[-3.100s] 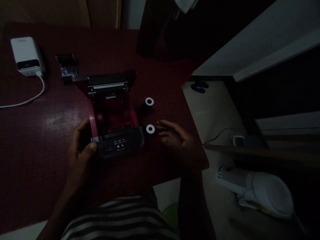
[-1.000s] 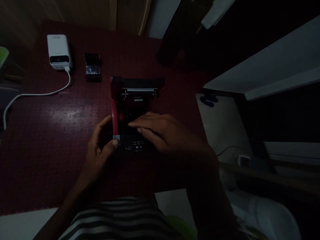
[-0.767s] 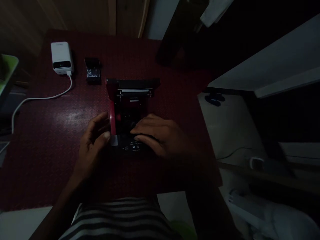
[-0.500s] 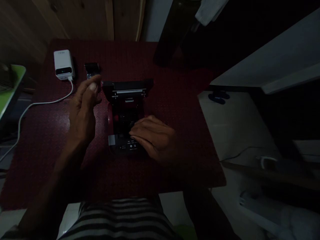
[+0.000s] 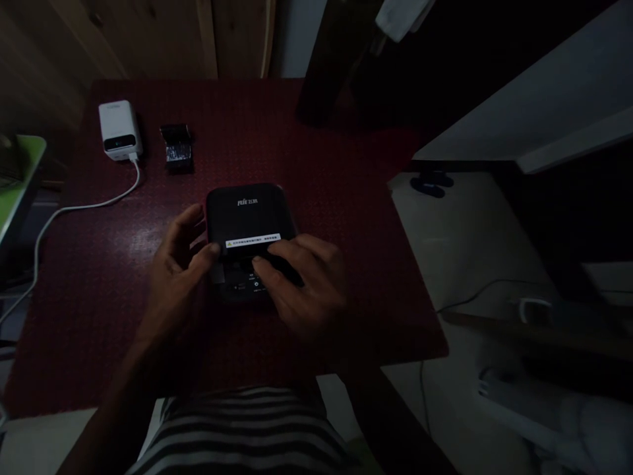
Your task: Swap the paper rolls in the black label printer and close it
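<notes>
Power bank: a white, boxy plastic power bank (image 5: 119, 128) lies at ten o'clock from the printer, near the far corner of the worktop, probably parked out of the hands' way.
Cable: a white cord (image 5: 74, 208) is plugged into its near end and trails off towards eight o'clock, over the left edge.
Black pack: a small black oblong pack with a pale label (image 5: 177, 146) lies just beside the power bank, at eleven o'clock from the printer and apart from it.
Left hand: the left hand (image 5: 180, 277) sits at the printer's nine o'clock side, its grip wide, thumb tip touching the left front corner and fingers spread along the side. I'd say it steadies the box.
Printer: the black, round-cornered plastic printer (image 5: 247, 227), lid down with a yellow strip label across it, stands mid-worktop between both hands.
Right hand: the right hand (image 5: 306, 290) lies over the front panel at five o'clock, grip flat and loose, fingers (image 5: 270, 267) resting on top, seemingly pressing down. It closes round nothing.
Worktop: the dark red textured worktop (image 5: 346, 211) carries everything.
</notes>
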{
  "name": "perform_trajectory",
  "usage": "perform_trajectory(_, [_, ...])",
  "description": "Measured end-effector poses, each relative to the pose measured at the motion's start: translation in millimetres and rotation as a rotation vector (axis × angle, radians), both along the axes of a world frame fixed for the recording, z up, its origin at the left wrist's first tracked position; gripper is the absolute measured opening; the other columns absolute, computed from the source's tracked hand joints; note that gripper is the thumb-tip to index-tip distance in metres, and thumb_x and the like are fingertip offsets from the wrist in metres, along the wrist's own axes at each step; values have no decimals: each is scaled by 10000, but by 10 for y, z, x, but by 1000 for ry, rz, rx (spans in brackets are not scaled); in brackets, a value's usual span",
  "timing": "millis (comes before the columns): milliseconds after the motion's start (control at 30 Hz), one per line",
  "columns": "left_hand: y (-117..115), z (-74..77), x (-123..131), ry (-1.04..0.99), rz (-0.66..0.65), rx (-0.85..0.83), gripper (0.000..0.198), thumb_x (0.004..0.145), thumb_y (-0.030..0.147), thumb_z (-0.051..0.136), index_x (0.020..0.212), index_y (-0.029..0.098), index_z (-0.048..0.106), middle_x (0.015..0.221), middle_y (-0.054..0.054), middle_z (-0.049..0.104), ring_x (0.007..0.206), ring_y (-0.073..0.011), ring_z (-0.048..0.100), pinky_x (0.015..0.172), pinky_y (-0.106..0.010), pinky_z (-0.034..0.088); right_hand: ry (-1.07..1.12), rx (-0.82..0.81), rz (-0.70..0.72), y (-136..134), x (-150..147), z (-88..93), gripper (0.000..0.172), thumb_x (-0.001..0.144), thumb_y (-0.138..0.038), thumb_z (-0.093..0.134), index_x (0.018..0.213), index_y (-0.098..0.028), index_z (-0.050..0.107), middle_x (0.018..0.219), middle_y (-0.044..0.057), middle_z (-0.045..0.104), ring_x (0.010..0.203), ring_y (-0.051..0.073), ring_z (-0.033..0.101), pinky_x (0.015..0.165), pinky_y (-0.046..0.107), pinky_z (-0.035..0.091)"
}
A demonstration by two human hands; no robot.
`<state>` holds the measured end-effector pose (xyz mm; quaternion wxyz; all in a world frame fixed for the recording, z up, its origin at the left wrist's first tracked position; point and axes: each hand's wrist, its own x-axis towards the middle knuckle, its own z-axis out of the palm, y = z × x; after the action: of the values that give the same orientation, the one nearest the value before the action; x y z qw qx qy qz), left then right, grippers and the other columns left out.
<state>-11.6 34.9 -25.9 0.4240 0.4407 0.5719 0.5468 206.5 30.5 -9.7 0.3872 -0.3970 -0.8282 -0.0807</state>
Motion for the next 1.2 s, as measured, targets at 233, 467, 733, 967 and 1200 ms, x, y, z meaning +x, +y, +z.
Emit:
perform_trajectory(233, [-125,-25,24,-47,-78,-118,650,1011,494,885,1613,331,702,1660,-109,727,1521,-392,713,1147,-503,681,92,-118,92,14,2,-41,269,1111,-70,708,1067,-274,877,1256,42,939,1195,242,898,1051,425,698])
perform_trajectory(467, [-113,2,44,-45,-87,-119,622,1030,434,859,1627,357,703,1676,-83,715,1495,-360,728,1172,-487,673,98,-303,103,-1,33,18,278,1110,-102,693,1161,-269,909,1311,59,924,1242,283,893,1089,485,713])
perform_trajectory(733, [-299,-106,38,-134,-49,-157,544,1046,477,834,1573,370,755,1666,-72,730,1567,-391,683,1226,-550,650,300,-368,61,-153,96,-39,369,1116,-127,701,1436,-276,808,1396,86,895,1371,294,833,1157,538,701])
perform_trajectory(967, [-453,-112,-36,-73,-133,-124,599,1004,444,878,1588,401,751,1673,-46,729,1544,-380,701,1161,-499,680,492,-375,-161,-392,246,-284,319,1109,-191,717,1392,-322,786,1307,66,902,1229,274,857,1076,521,715])
perform_trajectory(1200, [-427,-3,72,-132,-12,-184,564,986,370,836,1548,346,790,1658,-49,736,1596,-358,640,1257,-464,575,509,-338,-128,-380,219,-338,282,1115,-149,709,1347,-280,798,1250,58,904,1190,235,847,1069,426,706])
